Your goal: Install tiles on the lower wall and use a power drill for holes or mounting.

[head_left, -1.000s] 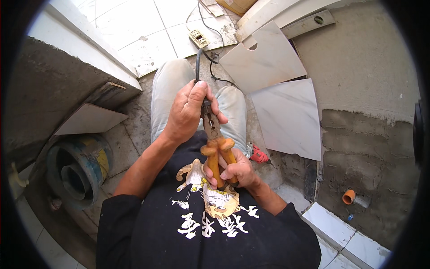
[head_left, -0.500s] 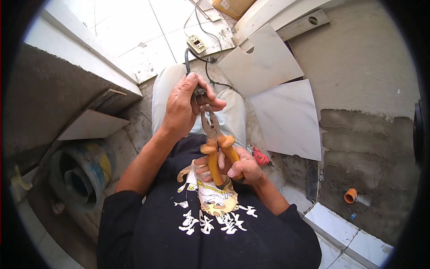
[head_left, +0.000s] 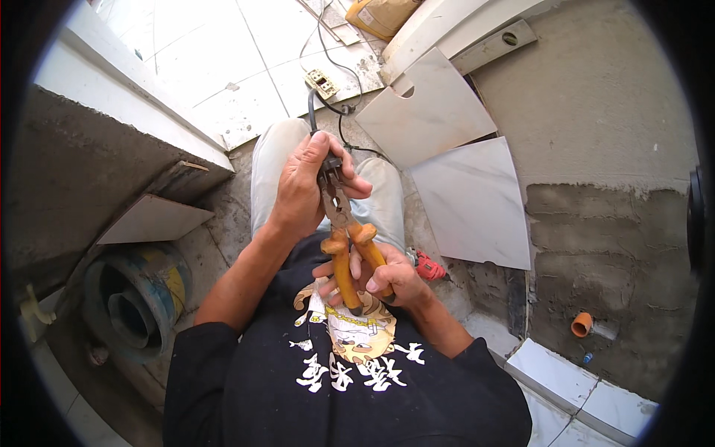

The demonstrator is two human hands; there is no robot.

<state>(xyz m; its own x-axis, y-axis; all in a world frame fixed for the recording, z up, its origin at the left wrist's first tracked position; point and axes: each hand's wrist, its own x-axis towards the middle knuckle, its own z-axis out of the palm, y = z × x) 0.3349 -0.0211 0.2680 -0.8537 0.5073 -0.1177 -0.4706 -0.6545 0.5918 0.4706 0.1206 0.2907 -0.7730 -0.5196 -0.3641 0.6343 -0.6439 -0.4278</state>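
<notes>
My left hand (head_left: 299, 179) is closed around a black power plug (head_left: 331, 162), whose thin metal prongs point back toward my body. From the plug a black cord (head_left: 312, 112) runs away over the top of the hand. My right hand (head_left: 397, 277) grips combination pliers (head_left: 339, 211) with worn orange handles and rusty metal jaws. Those jaws are up at the prongs, slightly parted; whether they pinch a prong I cannot tell. Part of the plug is hidden by my left fingers.
An extension socket (head_left: 321, 83) lies on the pale floor ahead, cords beside it. Cut marble-look tiles (head_left: 473, 201) lean at the right, by a red power tool (head_left: 430, 266). An orange pipe end (head_left: 582, 324) juts from the cement wall. Buckets (head_left: 138, 298) stand at the left.
The pliers have moved up and slightly left, bringing their jaws from just short of the prongs onto them. My left hand keeps the plug in nearly the same place.
</notes>
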